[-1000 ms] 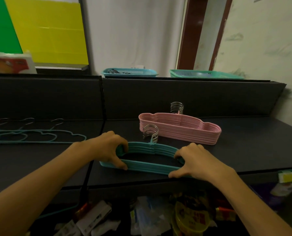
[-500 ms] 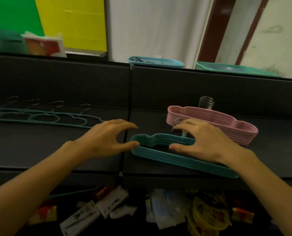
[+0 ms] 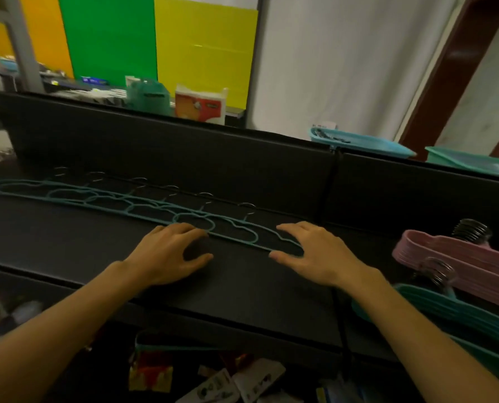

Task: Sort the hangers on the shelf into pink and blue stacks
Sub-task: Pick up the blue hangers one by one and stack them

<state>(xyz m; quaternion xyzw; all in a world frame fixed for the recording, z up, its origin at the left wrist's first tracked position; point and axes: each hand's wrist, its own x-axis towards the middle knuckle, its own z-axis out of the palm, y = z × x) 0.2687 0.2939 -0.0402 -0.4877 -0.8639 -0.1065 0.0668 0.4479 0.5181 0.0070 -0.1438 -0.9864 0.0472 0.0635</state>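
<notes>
Both hands sit over the dark shelf point(image 3: 68, 245), which has bare room in front of them up to its front edge and a tall back wall point(image 3: 184, 158) closing off the far side. I see my left hand point(image 3: 170, 257) with fingers point(image 3: 184, 229) spread, their tips touching the lower bar of the overlapping row of blue hangers point(image 3: 103, 199); the thumb lies apart on the shelf surface. My right hand point(image 3: 315, 257) is likewise splayed, its fingertips resting at the right end of the nearest hanger point(image 3: 242, 237), nothing pinched (as far as I can tell).

That row runs off the left edge, so I cannot count it, and its thin metal hooks barely show against the wall. At far right the pink stack point(image 3: 460, 257) and the blue stack point(image 3: 460, 315) in front of it are both cut off by the frame, well apart from my fingers. Below the shelf lies a blurred clutter of packets point(image 3: 228, 385).
</notes>
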